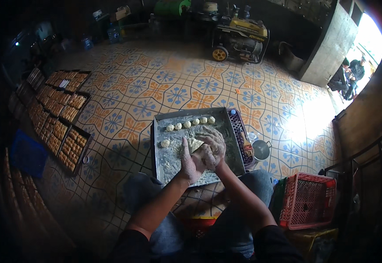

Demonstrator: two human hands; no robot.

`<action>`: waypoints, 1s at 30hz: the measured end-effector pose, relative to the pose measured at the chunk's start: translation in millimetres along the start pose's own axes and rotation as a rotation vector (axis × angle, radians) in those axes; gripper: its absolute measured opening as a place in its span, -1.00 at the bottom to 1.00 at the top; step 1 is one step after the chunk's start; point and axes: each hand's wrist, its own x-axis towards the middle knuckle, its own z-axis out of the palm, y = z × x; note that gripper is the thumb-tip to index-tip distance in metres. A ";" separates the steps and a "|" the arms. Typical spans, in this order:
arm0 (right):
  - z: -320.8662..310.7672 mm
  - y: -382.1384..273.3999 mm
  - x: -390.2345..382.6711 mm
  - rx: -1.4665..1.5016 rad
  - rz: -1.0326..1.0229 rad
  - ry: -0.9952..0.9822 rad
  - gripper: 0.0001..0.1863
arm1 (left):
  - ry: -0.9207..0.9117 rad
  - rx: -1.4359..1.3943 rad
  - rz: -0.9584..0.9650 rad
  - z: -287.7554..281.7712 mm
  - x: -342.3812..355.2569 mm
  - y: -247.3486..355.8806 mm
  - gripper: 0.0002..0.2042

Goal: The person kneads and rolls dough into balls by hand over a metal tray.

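My left hand [191,164] and my right hand [213,149], both dusted with flour, are pressed together round a lump of pale dough [195,143] over a square, floury metal tray [232,165]. My left thumb points up along the dough; the other left fingers are partly hidden. My right fingers curl over the dough. Along the tray's far side lies a row of several small dough balls [187,124], and a single ball [165,143] sits at its left. A dark plastic crate [235,120] is under the tray, with a brush [246,143] at its right side.
Trays of baked pastries [70,151] cover the left floor. A metal pot [261,150] and red crate [309,197] stand at my right, a blue crate [28,153] at left. A generator [241,39] is at the back; two people [355,72] are in the bright doorway.
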 end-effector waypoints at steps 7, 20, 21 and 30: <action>-4.9 -26.0 -13.1 0.043 -0.303 -0.142 -0.65 | 0.068 0.430 0.153 33.2 15.4 -29.3 -0.06; -22.6 5.4 -5.8 -0.170 -0.218 -0.144 -0.42 | -0.076 0.131 0.069 10.6 9.3 -12.4 0.15; -22.9 8.1 3.5 -0.017 -0.161 -0.001 -0.40 | -0.074 0.132 0.070 5.0 6.0 -13.7 0.15; 52.0 -49.4 -38.0 -1.073 0.070 0.214 0.02 | 0.306 0.762 0.151 0.5 28.5 -49.1 0.25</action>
